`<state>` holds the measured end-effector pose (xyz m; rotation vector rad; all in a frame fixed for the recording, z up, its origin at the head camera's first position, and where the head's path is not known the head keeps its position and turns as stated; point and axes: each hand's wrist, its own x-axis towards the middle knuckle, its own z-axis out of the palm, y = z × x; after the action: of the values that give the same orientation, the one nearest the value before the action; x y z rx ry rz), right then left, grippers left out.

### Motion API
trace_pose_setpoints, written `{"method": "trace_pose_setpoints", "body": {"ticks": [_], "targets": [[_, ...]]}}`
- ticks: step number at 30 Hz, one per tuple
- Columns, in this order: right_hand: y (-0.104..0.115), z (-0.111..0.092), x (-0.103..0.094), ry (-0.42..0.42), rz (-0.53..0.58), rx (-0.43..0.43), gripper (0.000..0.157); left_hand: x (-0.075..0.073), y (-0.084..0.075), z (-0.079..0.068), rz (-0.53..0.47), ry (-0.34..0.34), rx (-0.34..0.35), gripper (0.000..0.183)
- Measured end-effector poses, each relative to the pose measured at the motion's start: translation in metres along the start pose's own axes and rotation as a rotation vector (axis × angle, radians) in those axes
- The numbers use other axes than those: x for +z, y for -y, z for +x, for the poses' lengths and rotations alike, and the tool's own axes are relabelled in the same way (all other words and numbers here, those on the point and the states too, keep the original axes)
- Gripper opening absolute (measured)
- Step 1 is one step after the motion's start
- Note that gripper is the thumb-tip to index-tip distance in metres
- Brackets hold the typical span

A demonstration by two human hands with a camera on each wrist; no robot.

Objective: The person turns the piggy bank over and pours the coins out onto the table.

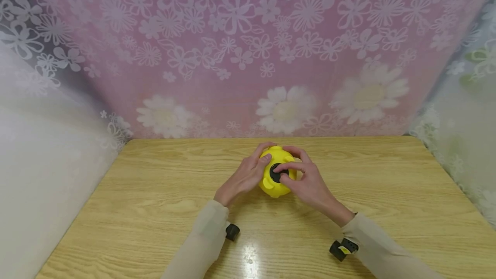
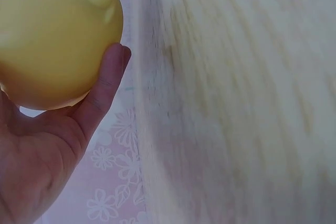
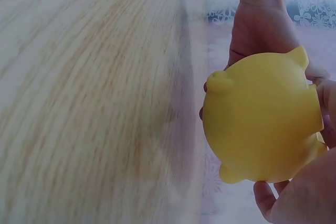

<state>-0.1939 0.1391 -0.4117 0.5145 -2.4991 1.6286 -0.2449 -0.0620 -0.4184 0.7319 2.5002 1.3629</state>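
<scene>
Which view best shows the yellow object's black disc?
Head view: the black disc faces the camera, partly covered by the right hand. The left wrist view shows none; in the right wrist view I can't discern it.

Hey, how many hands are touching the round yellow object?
2: the left hand grips the yellow object on its left; the right hand has thumb and index finger on its black disc. No others show.
</scene>
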Motion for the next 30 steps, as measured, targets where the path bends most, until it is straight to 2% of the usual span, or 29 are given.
{"method": "trace_pose_setpoints", "body": {"ticks": [6, 13, 20, 30], "targets": [[0.0029, -0.0004, -0.0013, 0.008, 0.001, -0.01, 0.02, 0.0, 0.0004, -0.0012, 0.001, -0.002, -0.005, 0.058], [0.0025, -0.0004, -0.0024, 0.024, -0.002, -0.014, 0.02, -0.0008, 0.0003, -0.0017, -0.008, 0.005, 0.023, 0.054], [0.0017, 0.0, -0.0028, 0.036, -0.003, -0.016, 0.021, -0.0008, 0.0006, -0.0023, -0.008, 0.018, 0.044, 0.059], [-0.0025, 0.0008, 0.0, 0.032, 0.006, -0.044, 0.02, -0.0018, 0.0012, -0.0026, 0.01, 0.006, 0.04, 0.051]]}}
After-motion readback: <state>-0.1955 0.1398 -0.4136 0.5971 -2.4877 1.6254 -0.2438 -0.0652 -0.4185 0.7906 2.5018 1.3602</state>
